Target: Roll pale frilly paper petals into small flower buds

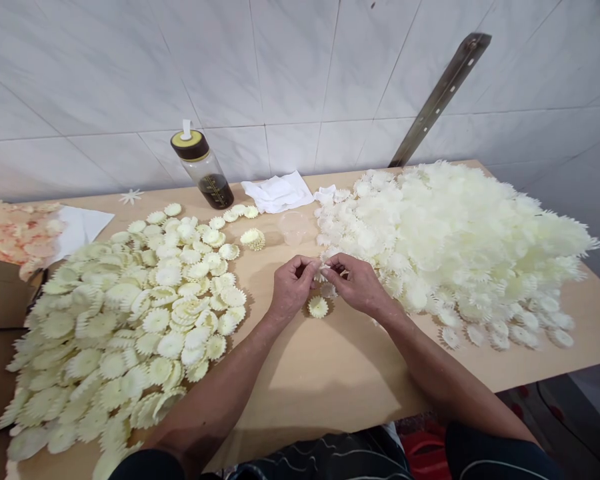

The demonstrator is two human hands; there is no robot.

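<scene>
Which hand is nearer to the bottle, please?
The left hand, lying in front of the bottle and to its right; the right hand is farther away, beyond the left one.

We see bare desk running from its front edge up between the two heaps, a lane open at the near side. The pale yellow discs wall off the left; the whitish petal pile blocks the right, spilling low toward the front. Farther back, the bottle and crumpled tissue line the rear, and a lone disc lies midway in the lane.
</scene>
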